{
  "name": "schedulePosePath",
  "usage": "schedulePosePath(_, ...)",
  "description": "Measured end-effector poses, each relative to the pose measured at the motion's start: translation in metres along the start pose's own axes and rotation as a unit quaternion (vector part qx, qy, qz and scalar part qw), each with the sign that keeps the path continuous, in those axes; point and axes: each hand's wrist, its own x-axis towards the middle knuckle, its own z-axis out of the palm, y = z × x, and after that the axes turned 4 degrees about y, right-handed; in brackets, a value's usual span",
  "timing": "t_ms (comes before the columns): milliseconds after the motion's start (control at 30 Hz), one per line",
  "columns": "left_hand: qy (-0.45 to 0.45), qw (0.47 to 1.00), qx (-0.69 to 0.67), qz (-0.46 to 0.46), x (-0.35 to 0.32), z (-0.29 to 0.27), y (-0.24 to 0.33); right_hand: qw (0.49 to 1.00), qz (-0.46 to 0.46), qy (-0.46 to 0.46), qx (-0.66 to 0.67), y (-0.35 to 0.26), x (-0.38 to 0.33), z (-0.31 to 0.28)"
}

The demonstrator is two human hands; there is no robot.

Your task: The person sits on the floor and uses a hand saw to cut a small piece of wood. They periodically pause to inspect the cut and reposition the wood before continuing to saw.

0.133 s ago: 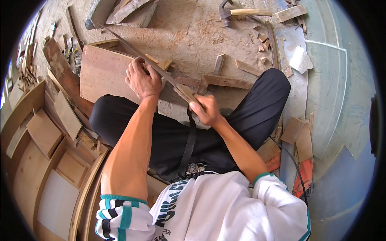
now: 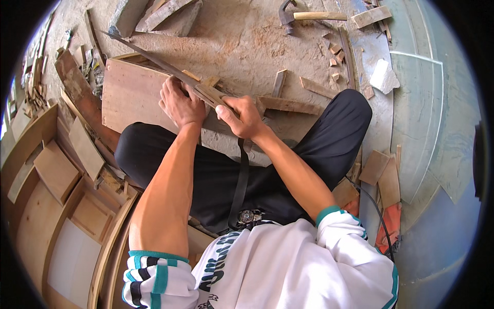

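My right hand (image 2: 244,117) is wrapped round the wooden handle of a handsaw (image 2: 149,57). The saw's long, narrow blade slants up and left, edge-on to me, past the knuckles of my other hand and over the far edge of a wooden box (image 2: 131,95). This box has a flat plywood face and sits on the floor ahead of my left knee. My left hand (image 2: 182,105) grips the box near its right end with curled fingers, close beside the blade. Whatever lies under those fingers is partly hidden.
A claw hammer (image 2: 314,16) lies far right of centre, near small wood offcuts (image 2: 337,52). Concrete chunks (image 2: 172,18) rest beyond the saw tip. Curved wooden frames (image 2: 51,226) stand at my left. Glass sheets (image 2: 419,129) and a black cable (image 2: 378,211) are at the right.
My right hand has pushed the saw forward and left, so its handle is now close to my left hand. My left hand and the box have stayed nearly still.
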Motion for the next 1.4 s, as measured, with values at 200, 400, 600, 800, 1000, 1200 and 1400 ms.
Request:
schedulePosePath(200,0.004,1.000,-0.012,0.012,-0.001,-0.004,0.000,1.000,0.017,0.003,0.004,0.003,-0.074,-0.030)
schedulePosePath(400,0.000,1.000,-0.010,-0.004,-0.005,0.005,0.002,1.000,0.001,-0.001,0.003,0.003,-0.007,-0.005)
schedulePosePath(600,-0.012,1.000,-0.022,-0.014,-0.007,0.003,0.009,0.994,0.102,-0.039,-0.023,0.004,-0.091,-0.053)
schedulePosePath(800,-0.010,1.000,-0.029,-0.005,-0.011,0.005,0.012,0.974,0.218,-0.043,0.048,-0.010,-0.084,-0.069)
schedulePosePath(1000,-0.007,0.999,-0.035,-0.006,-0.009,0.003,0.014,0.952,0.257,0.041,-0.162,-0.032,-0.067,-0.045)
schedulePosePath(1200,-0.001,1.000,-0.027,-0.003,-0.010,0.009,0.007,0.953,0.183,0.090,-0.223,-0.041,-0.056,-0.024)
schedulePosePath(1400,-0.015,1.000,-0.022,0.001,-0.011,0.007,0.010,0.945,0.188,0.112,-0.243,-0.036,-0.074,-0.020)
